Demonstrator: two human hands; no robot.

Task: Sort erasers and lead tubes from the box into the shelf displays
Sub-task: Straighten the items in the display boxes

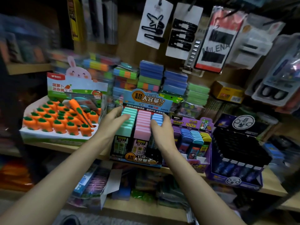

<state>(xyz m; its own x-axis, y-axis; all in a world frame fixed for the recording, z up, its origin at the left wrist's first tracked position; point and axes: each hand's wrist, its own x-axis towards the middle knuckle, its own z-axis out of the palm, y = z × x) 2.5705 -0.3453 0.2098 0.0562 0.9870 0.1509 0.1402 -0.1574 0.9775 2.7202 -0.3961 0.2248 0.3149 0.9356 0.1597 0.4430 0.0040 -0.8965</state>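
A crowded shop shelf [68, 147] carries a lead tube display box [146, 99] at its near edge. The mint row [128, 127] and pink row [142, 124] look full; the blue row [157, 118] is half hidden, and neither the supply box nor any erasers show, so the remaining work is unclear. The left hand [112, 123] rests on the mint tubes with fairly straight fingers, holding nothing. The right hand [161, 132] curves over the blue tubes; I cannot tell whether it pinches one. The carrot tray [53, 138] on the left and the purple display [199, 166] on the right crowd close, and hair clip cards [154, 21] hang above the far end.
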